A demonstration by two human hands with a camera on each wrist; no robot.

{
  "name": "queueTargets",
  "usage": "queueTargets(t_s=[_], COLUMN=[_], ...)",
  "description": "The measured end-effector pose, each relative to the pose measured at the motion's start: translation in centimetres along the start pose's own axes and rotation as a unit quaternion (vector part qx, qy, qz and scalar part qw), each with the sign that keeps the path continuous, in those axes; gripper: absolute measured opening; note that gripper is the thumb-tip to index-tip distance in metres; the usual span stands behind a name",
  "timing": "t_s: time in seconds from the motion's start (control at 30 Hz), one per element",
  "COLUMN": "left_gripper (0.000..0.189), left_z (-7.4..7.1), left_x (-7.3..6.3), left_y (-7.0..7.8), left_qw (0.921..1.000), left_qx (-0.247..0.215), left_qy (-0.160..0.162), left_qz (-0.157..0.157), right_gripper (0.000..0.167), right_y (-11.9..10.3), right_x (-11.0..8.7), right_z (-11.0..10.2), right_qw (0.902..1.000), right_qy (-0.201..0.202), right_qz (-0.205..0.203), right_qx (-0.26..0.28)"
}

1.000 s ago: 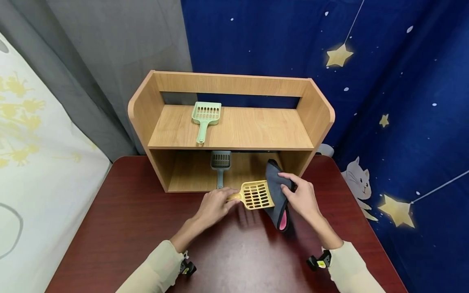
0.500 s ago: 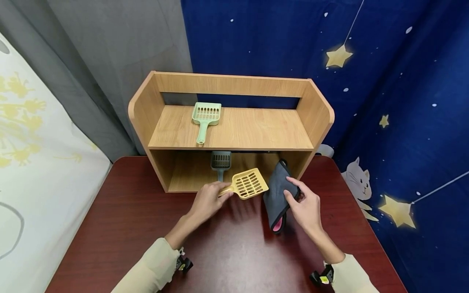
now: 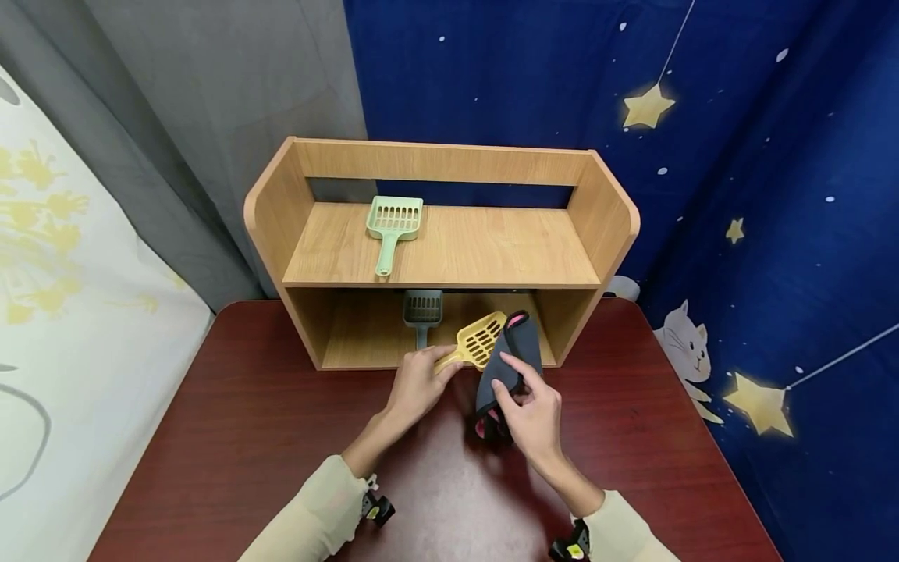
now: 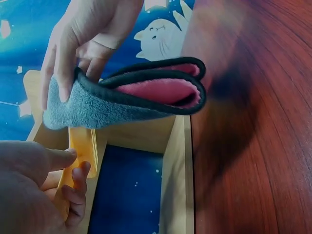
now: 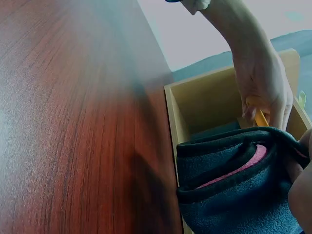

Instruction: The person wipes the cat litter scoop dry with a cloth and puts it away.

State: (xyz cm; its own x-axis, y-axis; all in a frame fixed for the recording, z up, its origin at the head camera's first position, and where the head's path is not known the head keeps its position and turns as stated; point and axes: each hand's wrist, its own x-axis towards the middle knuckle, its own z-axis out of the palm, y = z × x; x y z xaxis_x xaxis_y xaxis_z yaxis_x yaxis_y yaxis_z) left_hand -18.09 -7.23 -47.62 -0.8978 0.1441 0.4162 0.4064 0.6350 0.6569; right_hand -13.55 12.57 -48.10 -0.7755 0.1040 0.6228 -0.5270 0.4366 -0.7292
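My left hand (image 3: pixel 416 384) grips the handle of a yellow slotted litter scoop (image 3: pixel 479 340), held in front of the shelf's lower level. In my right hand (image 3: pixel 531 414) is a folded grey cloth (image 3: pixel 523 343) with black edging and a pink inner side, pinched between thumb and fingers. The cloth lies against the scoop's right side and hides part of its head. In the left wrist view the cloth (image 4: pixel 112 105) covers the scoop's far end, above the left fingers. The right wrist view shows the cloth's folds (image 5: pixel 234 190) close up.
A wooden two-level shelf (image 3: pixel 449 285) stands at the back of the dark red table (image 3: pixel 253 445). On its upper level lies a green litter scoop (image 3: pixel 393 222); a grey litter scoop (image 3: pixel 423 309) is in the lower level. Curtains (image 3: pixel 492 70) hang behind.
The cloth, first against the scoop, was drawn off to the right, then brought back left onto the scoop's head, its folds turned. The left hand shifted left, then back right.
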Motion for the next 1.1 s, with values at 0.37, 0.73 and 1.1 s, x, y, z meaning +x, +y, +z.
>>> queueTargets(t_s=[0.37, 0.73, 1.1], left_gripper=[0.031, 0.031, 0.03], left_z=[-0.2, -0.2, 0.2], left_x=[-0.3, -0.5, 0.0], left_y=[-0.1, -0.2, 0.3], left_qw=[0.9998, 0.9995, 0.9992], left_qx=[-0.016, -0.027, -0.036], left_qy=[-0.002, 0.003, -0.012], left_qz=[-0.009, -0.016, -0.013], right_gripper=[0.042, 0.042, 0.039], right_y=[3.2, 1.6, -1.6], right_x=[2.1, 2.7, 1.5], right_z=[-1.3, -1.5, -0.8], right_qw=[0.9994, 0.9998, 0.9968], right_qy=[0.024, 0.019, -0.038], right_qz=[-0.004, -0.006, -0.058], right_qx=[-0.023, -0.005, 0.039])
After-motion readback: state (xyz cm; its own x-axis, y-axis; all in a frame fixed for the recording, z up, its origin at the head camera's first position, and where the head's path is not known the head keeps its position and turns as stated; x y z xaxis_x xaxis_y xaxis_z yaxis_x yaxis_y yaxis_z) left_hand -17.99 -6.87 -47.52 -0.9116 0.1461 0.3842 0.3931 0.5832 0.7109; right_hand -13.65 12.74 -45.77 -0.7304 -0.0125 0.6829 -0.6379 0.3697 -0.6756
